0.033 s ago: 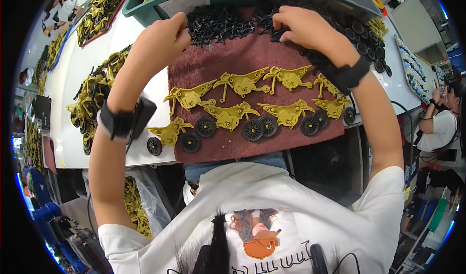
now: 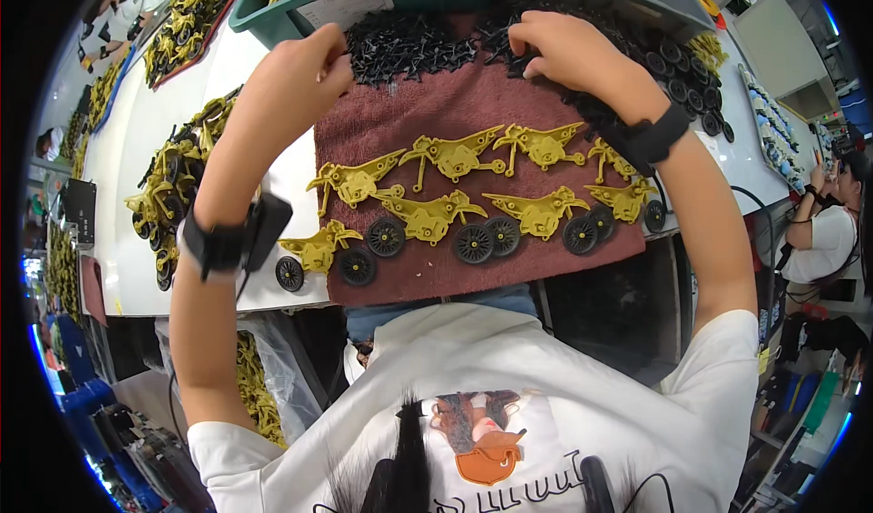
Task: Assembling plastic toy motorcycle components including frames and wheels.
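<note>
My left hand [image 2: 305,69] is at the left end of a heap of small black plastic parts [image 2: 409,47]. Its fingers are curled together, and whatever they pinch is hidden. Over at the right part of the black heap, my right hand [image 2: 575,51] has its fingers bent in, with the tips among dark pieces too small to name. Between my arms, yellow plastic toy motorbike body pieces [image 2: 455,154] lie in two rows on a dark red cloth [image 2: 400,117]. Black spoked wheels [image 2: 474,243] are on the nearer row, while the farther row shows none.
A green bin [image 2: 264,8] of yellow parts and a grey bin [image 2: 627,2] stand behind the heap. Loose black wheels [image 2: 677,76] lie at the right. Assembled yellow-and-black pieces [image 2: 173,181] are piled on the white table [image 2: 286,186] at left. Another person [image 2: 823,231] sits at far right.
My left hand and forearm have shifted very slightly. My right hand stays almost in place, and the rows on the cloth look the same.
</note>
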Action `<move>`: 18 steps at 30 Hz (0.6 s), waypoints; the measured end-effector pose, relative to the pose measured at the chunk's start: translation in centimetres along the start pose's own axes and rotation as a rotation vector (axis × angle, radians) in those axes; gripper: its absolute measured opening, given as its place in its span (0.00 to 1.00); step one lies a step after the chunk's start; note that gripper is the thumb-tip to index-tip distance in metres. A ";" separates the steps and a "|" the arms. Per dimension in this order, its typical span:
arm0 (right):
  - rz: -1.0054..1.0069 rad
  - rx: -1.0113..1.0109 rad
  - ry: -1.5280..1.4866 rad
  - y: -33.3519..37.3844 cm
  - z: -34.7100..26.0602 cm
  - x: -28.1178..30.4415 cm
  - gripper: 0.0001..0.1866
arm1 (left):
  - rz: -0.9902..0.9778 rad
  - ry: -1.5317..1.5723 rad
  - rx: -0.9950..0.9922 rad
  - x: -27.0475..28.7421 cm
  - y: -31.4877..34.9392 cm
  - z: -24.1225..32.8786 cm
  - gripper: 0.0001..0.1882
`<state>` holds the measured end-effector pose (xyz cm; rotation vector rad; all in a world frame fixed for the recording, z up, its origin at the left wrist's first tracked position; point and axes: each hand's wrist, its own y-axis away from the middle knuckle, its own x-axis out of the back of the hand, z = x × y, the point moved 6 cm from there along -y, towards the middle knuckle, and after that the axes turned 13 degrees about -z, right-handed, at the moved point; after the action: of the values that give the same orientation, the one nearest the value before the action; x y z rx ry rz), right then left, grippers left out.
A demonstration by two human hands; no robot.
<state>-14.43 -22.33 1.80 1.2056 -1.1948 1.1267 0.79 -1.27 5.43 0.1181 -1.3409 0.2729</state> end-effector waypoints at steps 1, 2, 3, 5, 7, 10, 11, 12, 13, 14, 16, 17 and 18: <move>-0.004 0.005 -0.006 -0.3 0.3 0.0 0.14 | 0.010 0.197 0.098 0.9 1.6 0.5 0.08; -0.048 -0.004 -0.015 -0.5 0.6 0.2 0.13 | 0.000 0.376 0.132 1.4 3.2 1.0 0.08; -0.098 -0.021 -0.026 -0.5 1.1 0.3 0.12 | -0.015 0.561 0.163 1.6 4.7 1.6 0.09; -0.059 -0.041 -0.114 0.1 2.2 0.6 0.10 | -0.023 0.757 0.213 1.7 7.9 3.8 0.08; -0.064 0.004 -0.064 0.1 1.1 2.9 0.09 | -0.002 0.880 0.259 0.6 11.2 4.3 0.07; 0.050 -0.171 -0.397 2.9 -0.9 6.1 0.08 | 0.091 1.123 0.341 -1.4 14.5 5.2 0.04; 0.078 -0.233 -0.554 5.0 -1.8 6.5 0.07 | 0.049 1.166 0.349 -2.4 14.4 5.5 0.03; 0.039 -0.205 -0.754 4.6 -3.9 6.0 0.05 | 0.050 1.171 0.413 -3.3 15.3 5.6 0.02; -0.038 -0.245 -0.790 4.8 -6.1 5.9 0.05 | 0.043 1.182 0.455 -3.8 16.2 5.9 0.02; 0.043 -0.165 -0.687 4.3 -9.4 4.7 0.05 | 0.034 1.248 0.530 -4.8 17.4 5.7 0.02; -0.115 -0.105 -0.604 4.4 -12.7 4.8 0.07 | -0.009 1.304 0.518 -5.8 18.1 5.8 0.03; -0.177 -0.084 -0.639 4.7 -13.8 4.6 0.07 | -0.041 1.334 0.504 -6.1 18.3 6.1 0.03; -0.147 -0.023 -0.691 4.6 -13.7 3.2 0.08 | -0.058 1.344 0.496 -6.5 18.2 6.3 0.03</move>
<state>-18.19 -8.50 5.31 1.7051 -1.5834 0.5868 -11.29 13.94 -0.73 0.3164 0.0810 0.5049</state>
